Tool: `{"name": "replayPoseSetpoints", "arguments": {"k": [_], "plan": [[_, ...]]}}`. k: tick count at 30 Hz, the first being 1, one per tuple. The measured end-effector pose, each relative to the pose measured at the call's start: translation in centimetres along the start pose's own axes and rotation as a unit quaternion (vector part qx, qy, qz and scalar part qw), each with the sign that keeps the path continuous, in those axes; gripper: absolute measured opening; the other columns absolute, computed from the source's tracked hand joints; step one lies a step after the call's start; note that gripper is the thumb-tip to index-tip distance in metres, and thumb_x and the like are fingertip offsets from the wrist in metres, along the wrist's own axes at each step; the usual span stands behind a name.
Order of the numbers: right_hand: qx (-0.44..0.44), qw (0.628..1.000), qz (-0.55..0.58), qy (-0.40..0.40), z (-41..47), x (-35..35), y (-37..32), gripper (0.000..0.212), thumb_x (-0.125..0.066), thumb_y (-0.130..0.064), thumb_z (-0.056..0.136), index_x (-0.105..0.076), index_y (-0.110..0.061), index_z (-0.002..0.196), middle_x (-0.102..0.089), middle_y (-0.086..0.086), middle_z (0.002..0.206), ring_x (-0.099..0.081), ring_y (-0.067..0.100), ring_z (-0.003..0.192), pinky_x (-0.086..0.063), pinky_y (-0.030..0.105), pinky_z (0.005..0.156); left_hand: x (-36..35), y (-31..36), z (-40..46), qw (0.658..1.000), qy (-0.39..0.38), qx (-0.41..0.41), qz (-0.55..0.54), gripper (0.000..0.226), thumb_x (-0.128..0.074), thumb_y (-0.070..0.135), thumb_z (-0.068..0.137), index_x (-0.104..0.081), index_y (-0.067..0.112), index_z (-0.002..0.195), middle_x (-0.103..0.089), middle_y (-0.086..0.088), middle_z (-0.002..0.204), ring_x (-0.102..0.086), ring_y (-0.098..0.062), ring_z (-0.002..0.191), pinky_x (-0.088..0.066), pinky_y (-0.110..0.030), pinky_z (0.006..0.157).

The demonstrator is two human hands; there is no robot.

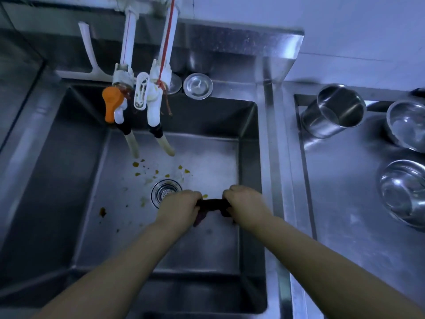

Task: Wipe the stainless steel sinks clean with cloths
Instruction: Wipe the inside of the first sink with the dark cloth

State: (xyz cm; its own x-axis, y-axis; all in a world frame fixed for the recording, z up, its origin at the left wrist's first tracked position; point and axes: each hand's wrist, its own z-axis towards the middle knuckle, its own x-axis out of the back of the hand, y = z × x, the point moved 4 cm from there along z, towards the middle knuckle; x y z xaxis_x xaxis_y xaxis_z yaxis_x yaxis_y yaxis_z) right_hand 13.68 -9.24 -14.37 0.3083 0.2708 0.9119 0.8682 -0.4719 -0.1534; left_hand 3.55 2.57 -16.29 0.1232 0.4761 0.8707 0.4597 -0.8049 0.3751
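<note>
Both forearms reaching down into the sink, left hand and right hand each gripping one end of a dark cloth with fingers curled round it, cloth stretching taut and bunched between the two hands just above the sink floor, right of the drain; left hand partly overlapping the drain's near edge. Brown-yellow stains lying scattered on the sink floor around and beyond the drain, one darker blot sitting off to the left. Further back, two white taps hanging over the sink, one with an orange handle, one with a white handle, each ending in a short pale hose; a red cord running down the right pipe. A round metal strainer lid resting on the back ledge. To the right, on the steel desk, a steel cup lying tilted, with two steel bowls near the edge of view
</note>
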Motion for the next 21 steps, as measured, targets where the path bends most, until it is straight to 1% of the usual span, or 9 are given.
{"name": "replayPoseSetpoints", "arguments": {"k": [3, 5, 6, 9, 11, 15, 18, 20, 21], "plan": [[0.005, 0.999, -0.049, 0.017, 0.2, -1.1, -0.7, 0.017, -0.071, -0.007, 0.072, -0.066, -0.010, 0.088, -0.063, 0.008, 0.086, -0.061, 0.026, 0.078, -0.038, 0.027, 0.057, -2.1, -1.0, 0.1, 1.000, 0.008, -0.009, -0.016, 0.024, -0.053, 0.020, 0.086, -0.066, 0.024, 0.105, -0.064, -0.002, 0.095, -0.059, -0.022, 0.090, -0.042, -0.029, 0.068], [0.011, 0.997, -0.077, 0.012, -0.7, -2.5, -1.6, 0.022, -0.080, -0.004, 0.055, -0.067, -0.012, 0.071, -0.064, 0.006, 0.070, -0.062, 0.023, 0.063, -0.041, 0.025, 0.050, -4.4, -1.5, -0.6, 0.998, -0.051, -0.038, -0.013, 0.033, -0.053, 0.021, 0.087, -0.062, 0.024, 0.118, -0.062, -0.004, 0.108, -0.057, -0.024, 0.101, -0.041, -0.030, 0.078], [0.008, 0.996, -0.088, -0.017, -1.4, -3.8, -2.0, 0.020, -0.079, -0.004, 0.057, -0.067, -0.013, 0.071, -0.065, 0.006, 0.073, -0.062, 0.023, 0.067, -0.044, 0.026, 0.054, -5.7, -1.7, -1.2, 0.994, -0.100, -0.052, -0.011, 0.037, -0.053, 0.021, 0.087, -0.059, 0.024, 0.123, -0.061, -0.005, 0.115, -0.055, -0.025, 0.106, -0.041, -0.030, 0.083], [-0.025, 0.974, -0.068, -0.216, -3.4, -9.3, -3.0, 0.020, -0.060, -0.007, 0.084, -0.065, -0.008, 0.103, -0.060, 0.012, 0.110, -0.054, 0.028, 0.104, -0.044, 0.035, 0.083, -8.2, -2.7, -3.2, 0.977, -0.202, -0.065, 0.014, 0.036, -0.052, 0.016, 0.086, -0.060, 0.022, 0.121, -0.060, -0.006, 0.118, -0.053, -0.026, 0.109, -0.042, -0.031, 0.087], [-0.086, 0.937, -0.010, -0.338, -4.4, -12.3, -3.5, 0.028, -0.054, -0.011, 0.091, -0.057, -0.006, 0.119, -0.051, 0.013, 0.125, -0.048, 0.027, 0.113, -0.046, 0.035, 0.090, -8.5, -4.1, -4.4, 0.976, -0.211, -0.048, 0.038, 0.033, -0.049, 0.016, 0.088, -0.061, 0.018, 0.119, -0.060, -0.007, 0.118, -0.053, -0.026, 0.109, -0.044, -0.032, 0.088], [-0.222, 0.909, 0.181, -0.302, -3.1, -14.7, -4.6, 0.045, -0.044, -0.017, 0.098, -0.033, -0.004, 0.140, -0.030, 0.017, 0.146, -0.041, 0.031, 0.126, -0.041, 0.035, 0.099, -7.0, -7.8, -6.8, 0.985, -0.174, 0.006, 0.023, 0.034, -0.049, 0.025, 0.091, -0.058, 0.023, 0.124, -0.058, -0.004, 0.122, -0.052, -0.024, 0.113, -0.042, -0.029, 0.093], [-0.320, 0.855, 0.263, -0.312, -1.2, -17.1, -5.8, 0.073, -0.042, -0.031, 0.100, 0.004, 0.000, 0.149, 0.008, 0.023, 0.156, -0.007, 0.037, 0.144, -0.016, 0.041, 0.117, -5.6, -10.1, -8.3, 0.989, -0.142, 0.033, -0.002, 0.031, -0.052, 0.025, 0.089, -0.062, 0.024, 0.118, -0.061, -0.002, 0.120, -0.053, -0.024, 0.111, -0.043, -0.030, 0.091], [-0.383, 0.821, 0.270, -0.327, -0.1, -19.5, -6.8, 0.081, -0.038, -0.043, 0.099, 0.015, -0.005, 0.148, 0.021, 0.021, 0.154, 0.008, 0.038, 0.144, -0.005, 0.045, 0.118, -5.2, -11.5, -9.0, 0.989, -0.139, 0.040, -0.010, 0.032, -0.052, 0.024, 0.088, -0.062, 0.024, 0.119, -0.061, -0.001, 0.122, -0.053, -0.022, 0.112, -0.043, -0.031, 0.093], [-0.401, 0.820, 0.255, -0.318, 0.6, -20.5, -7.2, 0.083, -0.035, -0.049, 0.098, 0.017, -0.006, 0.147, 0.023, 0.021, 0.154, 0.011, 0.041, 0.143, -0.002, 0.047, 0.117, -5.1, -12.1, -9.4, 0.990, -0.137, 0.042, -0.014, 0.033, -0.052, 0.024, 0.088, -0.061, 0.025, 0.121, -0.061, 0.000, 0.123, -0.053, -0.021, 0.112, -0.042, -0.030, 0.094]]}}
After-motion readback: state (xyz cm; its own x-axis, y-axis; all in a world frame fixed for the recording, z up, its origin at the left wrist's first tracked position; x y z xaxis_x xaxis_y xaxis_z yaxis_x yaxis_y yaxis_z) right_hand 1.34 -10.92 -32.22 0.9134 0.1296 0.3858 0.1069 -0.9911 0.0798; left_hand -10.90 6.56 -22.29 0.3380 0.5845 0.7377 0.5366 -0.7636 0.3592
